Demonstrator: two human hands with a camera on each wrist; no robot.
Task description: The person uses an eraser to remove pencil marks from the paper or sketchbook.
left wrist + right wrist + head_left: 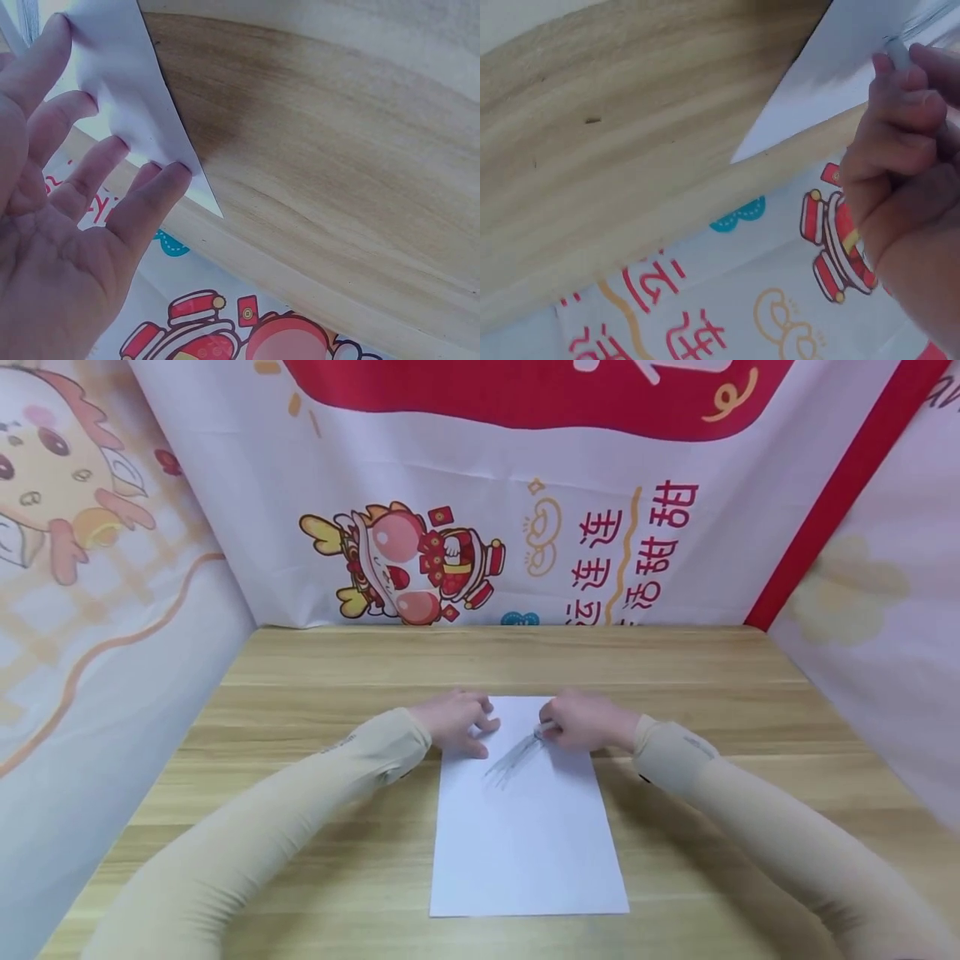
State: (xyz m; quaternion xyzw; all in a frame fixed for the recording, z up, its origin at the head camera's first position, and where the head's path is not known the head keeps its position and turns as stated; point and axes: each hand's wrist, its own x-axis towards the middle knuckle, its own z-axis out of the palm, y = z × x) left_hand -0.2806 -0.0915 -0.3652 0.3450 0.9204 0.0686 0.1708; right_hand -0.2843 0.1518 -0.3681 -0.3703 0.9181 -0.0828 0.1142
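Observation:
A white sheet of paper lies lengthwise on the wooden table, with grey streaks across its upper half. My left hand rests at the sheet's upper left, fingers spread. In the left wrist view its fingertips press on the paper close to a corner. My right hand, at the upper right of the sheet, pinches a small pale grey stick between thumb and fingers. The stick's end meets the paper at the top of the streaks. Most of it is hidden in the fingers, and I cannot tell its kind.
The wooden table extends on both sides of the sheet. A white cloth with red and cartoon prints hangs along the far edge, and patterned cloths hang left and right. Beige sleeves cover both forearms.

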